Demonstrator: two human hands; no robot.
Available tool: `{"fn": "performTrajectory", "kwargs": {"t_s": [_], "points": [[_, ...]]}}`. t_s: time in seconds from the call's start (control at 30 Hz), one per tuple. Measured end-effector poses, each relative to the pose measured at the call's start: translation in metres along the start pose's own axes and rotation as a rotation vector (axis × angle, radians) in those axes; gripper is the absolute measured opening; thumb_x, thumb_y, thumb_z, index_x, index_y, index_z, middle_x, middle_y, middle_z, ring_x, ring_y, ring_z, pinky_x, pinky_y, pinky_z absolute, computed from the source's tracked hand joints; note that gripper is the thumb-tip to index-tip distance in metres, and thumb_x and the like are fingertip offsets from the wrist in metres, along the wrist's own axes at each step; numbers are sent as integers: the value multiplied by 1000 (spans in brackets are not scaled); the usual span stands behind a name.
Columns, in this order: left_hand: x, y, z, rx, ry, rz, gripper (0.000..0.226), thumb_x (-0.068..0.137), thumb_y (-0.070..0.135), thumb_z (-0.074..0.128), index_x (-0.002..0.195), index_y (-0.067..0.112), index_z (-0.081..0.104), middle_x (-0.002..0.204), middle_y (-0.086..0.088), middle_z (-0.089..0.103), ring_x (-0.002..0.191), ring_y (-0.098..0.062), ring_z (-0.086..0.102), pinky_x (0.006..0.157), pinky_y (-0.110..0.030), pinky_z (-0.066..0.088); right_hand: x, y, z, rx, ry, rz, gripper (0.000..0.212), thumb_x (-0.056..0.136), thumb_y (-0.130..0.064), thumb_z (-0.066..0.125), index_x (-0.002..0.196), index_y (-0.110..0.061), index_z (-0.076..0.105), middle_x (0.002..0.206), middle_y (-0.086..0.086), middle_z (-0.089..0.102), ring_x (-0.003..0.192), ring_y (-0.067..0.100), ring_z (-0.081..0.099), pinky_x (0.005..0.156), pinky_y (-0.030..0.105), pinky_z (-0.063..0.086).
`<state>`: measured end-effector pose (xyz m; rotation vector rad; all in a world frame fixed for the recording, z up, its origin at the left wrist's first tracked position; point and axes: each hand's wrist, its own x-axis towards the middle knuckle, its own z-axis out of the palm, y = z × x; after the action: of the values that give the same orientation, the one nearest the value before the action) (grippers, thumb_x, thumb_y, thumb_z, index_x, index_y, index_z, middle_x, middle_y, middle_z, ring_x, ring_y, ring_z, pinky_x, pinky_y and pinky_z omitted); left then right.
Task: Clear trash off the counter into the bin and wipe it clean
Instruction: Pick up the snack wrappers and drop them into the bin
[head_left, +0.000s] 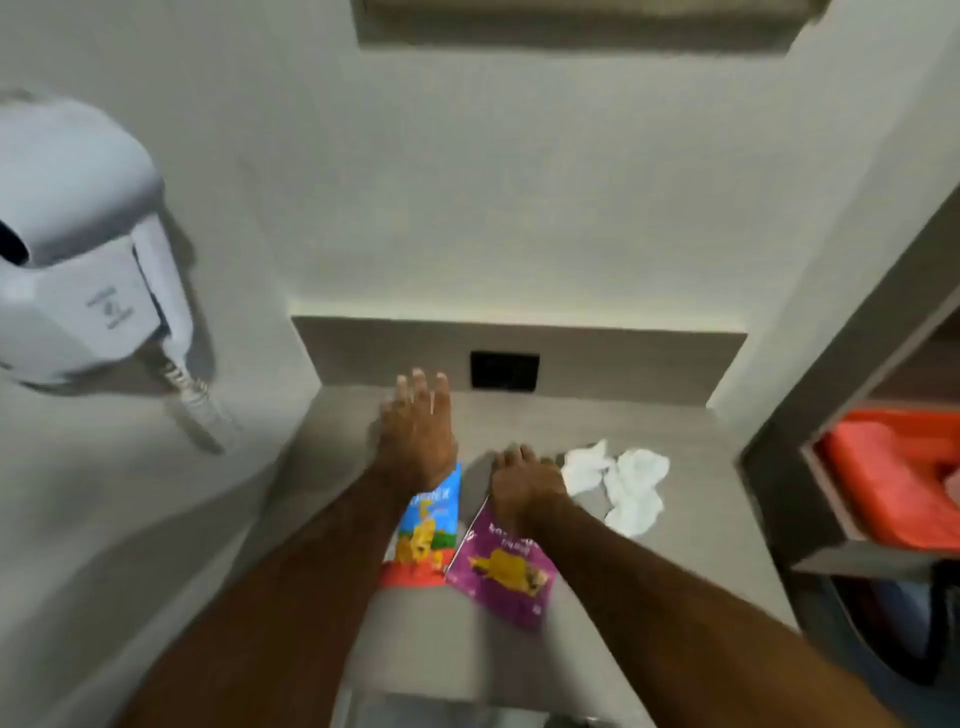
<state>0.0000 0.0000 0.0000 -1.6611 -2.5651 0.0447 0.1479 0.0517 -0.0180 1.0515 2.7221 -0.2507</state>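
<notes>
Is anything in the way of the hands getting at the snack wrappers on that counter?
Nothing visible. The right hand is already at the top edge of the purple wrapper, and the left hand hovers, open, just past the blue wrapper. Crumpled tissues lie off to the right.

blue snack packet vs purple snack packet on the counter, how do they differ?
The blue snack packet lies left, partly under the left hand, which is open with fingers spread; the purple snack packet lies right, its top under the right hand. Blue has a red bottom band; purple is one colour, tilted. Both lie flat on the counter, with yellow pictures.
</notes>
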Motion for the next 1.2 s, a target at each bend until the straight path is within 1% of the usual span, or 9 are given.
{"fn": "performTrajectory", "kwargs": {"t_s": [0.1,0.2,0.4,0.53,0.7,0.8,0.93,1.07,1.2], "points": [[-31,-7,58,-29,-303,-43,79,95,39,48,157,17,6,161,-27,12,144,-50,22,111,-58,36,-9,-13,60,-34,-260,38,86,86,-47,61,150,-11,17,150,25,31,131,45,41,99,51,45],[-57,-9,102,-103,-469,-80,70,93,37,55,154,26,22,151,-22,30,131,-47,42,100,-52,47,-11,-20,95,-143,-232,4,72,85,-48,59,143,-16,33,138,26,44,123,42,45,91,47,47],[-89,-12,100,-101,-276,-13,41,82,45,71,113,18,70,112,-16,69,86,-39,70,68,-40,59,-7,-25,92,8,-151,-46,33,92,-40,57,119,-23,60,122,18,60,110,39,61,85,44,53],[-107,-9,73,-250,-232,-122,41,94,12,54,135,14,56,126,-19,65,110,-40,65,92,-47,53,-53,-22,77,153,-43,-82,31,95,-37,53,119,-21,63,127,14,61,107,35,63,85,40,52],[-211,23,41,-420,-99,-74,29,88,6,67,117,8,69,97,-14,74,78,-33,71,70,-34,55,-194,-5,91,493,222,-155,25,84,-31,56,108,-33,64,118,-4,65,96,24,66,73,32,56],[-286,85,53,-618,-324,-43,26,84,26,72,108,35,74,90,10,77,66,-10,71,62,-24,57,-291,14,155,762,312,76,21,75,-37,54,94,-42,62,115,-26,61,96,-1,64,77,21,53],[-331,169,153,-622,-628,32,31,85,19,72,116,25,73,92,0,79,74,-13,73,69,-25,56,-346,64,281,1004,249,390,20,77,-13,63,80,-33,64,103,-24,66,105,-3,59,92,57,46],[-319,253,293,-600,-858,20,28,97,19,52,122,15,64,98,-15,73,92,-31,69,80,-32,53,-337,116,420,1365,264,706,28,77,3,60,74,-24,64,75,-1,67,70,22,68,66,48,56],[-297,325,429,-491,-849,39,32,92,17,51,121,12,63,112,-20,71,104,-37,66,91,-44,53,-297,151,543,1438,254,969,35,66,8,62,66,-27,62,68,-5,68,63,7,66,59,21,53]]}}
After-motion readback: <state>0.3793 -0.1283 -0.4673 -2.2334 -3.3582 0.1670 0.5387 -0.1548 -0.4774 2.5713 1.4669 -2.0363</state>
